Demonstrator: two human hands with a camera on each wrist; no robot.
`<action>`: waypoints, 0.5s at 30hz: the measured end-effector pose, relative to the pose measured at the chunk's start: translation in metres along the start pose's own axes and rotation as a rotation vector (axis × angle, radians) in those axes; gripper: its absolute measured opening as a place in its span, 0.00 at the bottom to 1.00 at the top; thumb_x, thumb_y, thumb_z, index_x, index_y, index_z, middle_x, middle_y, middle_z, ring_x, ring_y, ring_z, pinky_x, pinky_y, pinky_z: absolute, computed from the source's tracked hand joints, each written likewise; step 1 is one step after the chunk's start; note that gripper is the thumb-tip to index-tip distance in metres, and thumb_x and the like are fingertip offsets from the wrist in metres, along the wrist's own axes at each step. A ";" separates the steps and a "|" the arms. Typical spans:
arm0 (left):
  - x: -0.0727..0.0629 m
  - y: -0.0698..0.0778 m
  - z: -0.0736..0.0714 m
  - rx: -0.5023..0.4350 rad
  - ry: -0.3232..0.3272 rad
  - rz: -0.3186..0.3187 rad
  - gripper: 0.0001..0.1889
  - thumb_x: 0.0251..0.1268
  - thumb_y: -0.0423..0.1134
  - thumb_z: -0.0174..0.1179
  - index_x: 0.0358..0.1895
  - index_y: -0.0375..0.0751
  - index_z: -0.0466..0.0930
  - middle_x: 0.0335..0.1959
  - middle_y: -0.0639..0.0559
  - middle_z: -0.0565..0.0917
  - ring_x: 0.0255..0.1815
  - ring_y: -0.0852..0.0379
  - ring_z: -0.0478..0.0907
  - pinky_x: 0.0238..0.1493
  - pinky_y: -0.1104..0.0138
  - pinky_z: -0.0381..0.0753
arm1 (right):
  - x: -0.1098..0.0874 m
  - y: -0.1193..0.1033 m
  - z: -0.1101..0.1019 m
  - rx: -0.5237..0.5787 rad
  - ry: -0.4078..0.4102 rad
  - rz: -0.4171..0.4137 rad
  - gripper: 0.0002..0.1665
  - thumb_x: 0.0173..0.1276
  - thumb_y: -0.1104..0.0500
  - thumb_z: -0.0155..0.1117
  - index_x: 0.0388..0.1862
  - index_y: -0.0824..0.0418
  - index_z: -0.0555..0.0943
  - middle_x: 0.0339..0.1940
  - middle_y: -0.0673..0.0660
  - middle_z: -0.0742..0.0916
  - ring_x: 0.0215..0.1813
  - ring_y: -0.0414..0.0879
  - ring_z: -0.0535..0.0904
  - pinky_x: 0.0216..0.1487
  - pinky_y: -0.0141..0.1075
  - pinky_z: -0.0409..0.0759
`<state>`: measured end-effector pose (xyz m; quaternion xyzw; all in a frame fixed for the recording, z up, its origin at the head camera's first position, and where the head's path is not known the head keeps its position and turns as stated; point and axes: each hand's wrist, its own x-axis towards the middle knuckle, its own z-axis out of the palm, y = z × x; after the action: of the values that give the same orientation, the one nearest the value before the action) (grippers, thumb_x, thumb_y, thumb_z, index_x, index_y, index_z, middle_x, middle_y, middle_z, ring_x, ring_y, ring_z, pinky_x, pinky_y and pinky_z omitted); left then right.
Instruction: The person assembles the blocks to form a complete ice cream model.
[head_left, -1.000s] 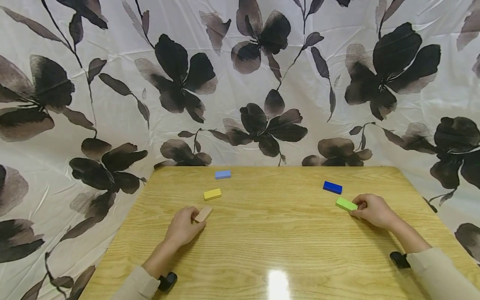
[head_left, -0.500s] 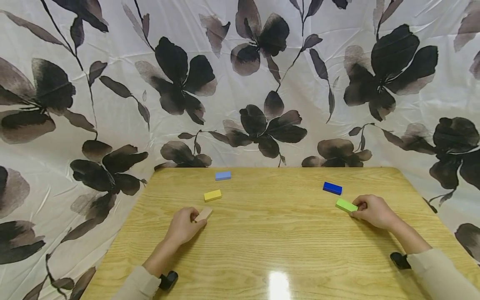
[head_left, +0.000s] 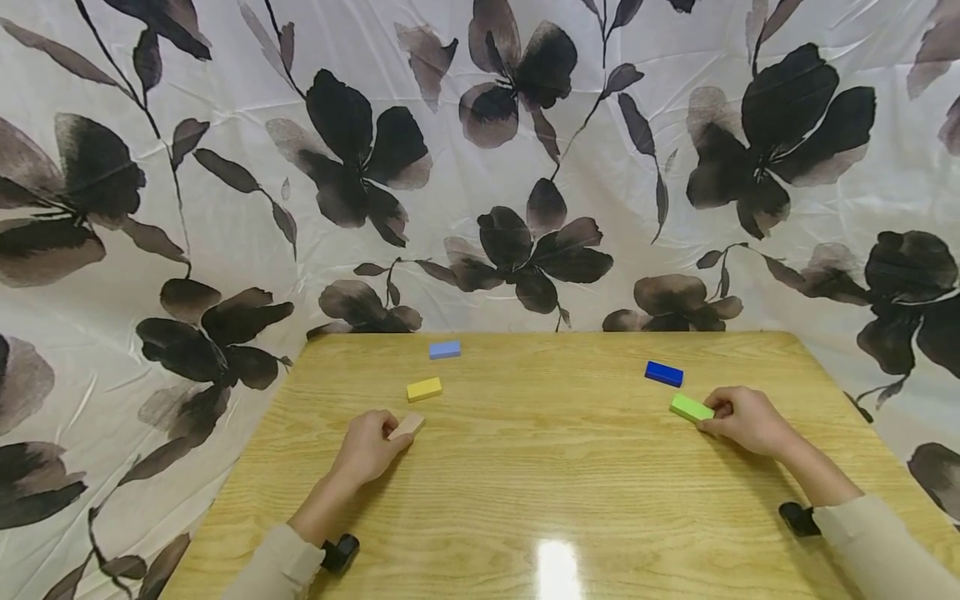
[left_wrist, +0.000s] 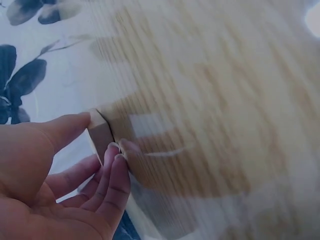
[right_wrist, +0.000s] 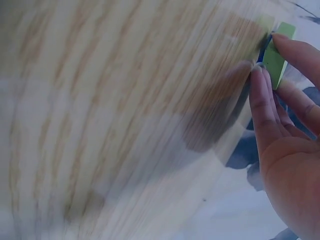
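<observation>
We see the left hand point(head_left: 367, 450) resting on the wooden table point(head_left: 540, 483) with thumb and curled fingers point(left_wrist: 112, 175) pinching a tan block point(head_left: 406, 426) by its near end; the left wrist view shows the thumb on one face of that block and the fingertips on the other. The block lies at the left of the table, its far end pointing away and to the right. On the other side, the right hand point(head_left: 746, 419) grips a light green block point(head_left: 692, 407) the same way, thumb and fingers point(right_wrist: 262, 105) closed on its near right end, the block low at the tabletop on the right side; we cannot tell from the blurred wrist views whether either block is lifted clear of the wood. The two hands are well apart. Just beyond the tan block lies a yellow block point(head_left: 424, 388), and farther still, near the far edge, a pale blue block point(head_left: 445, 349). Just beyond the green block lies a dark blue block point(head_left: 664, 373). A pale cloth printed with dark flowers point(head_left: 480, 167) hangs behind the table and drapes down on both sides.
</observation>
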<state>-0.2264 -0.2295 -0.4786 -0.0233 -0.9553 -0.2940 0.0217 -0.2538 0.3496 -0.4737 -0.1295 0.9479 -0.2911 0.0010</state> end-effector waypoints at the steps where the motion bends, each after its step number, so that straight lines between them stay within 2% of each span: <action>1: 0.000 0.000 0.000 -0.002 -0.002 0.005 0.15 0.65 0.39 0.71 0.45 0.28 0.84 0.38 0.42 0.82 0.36 0.51 0.76 0.38 0.57 0.78 | 0.000 -0.001 0.000 -0.001 0.002 -0.002 0.15 0.60 0.60 0.79 0.39 0.69 0.85 0.31 0.53 0.85 0.32 0.44 0.75 0.31 0.33 0.73; 15: -0.004 0.008 -0.001 -0.014 -0.023 0.007 0.15 0.66 0.38 0.70 0.47 0.27 0.84 0.40 0.42 0.83 0.39 0.51 0.78 0.42 0.55 0.80 | -0.001 -0.007 0.002 -0.001 0.003 -0.005 0.14 0.60 0.59 0.79 0.40 0.67 0.86 0.32 0.53 0.86 0.33 0.43 0.76 0.33 0.33 0.76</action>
<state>-0.2222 -0.2236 -0.4730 -0.0303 -0.9532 -0.3006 0.0115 -0.2505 0.3432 -0.4713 -0.1315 0.9477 -0.2909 -0.0012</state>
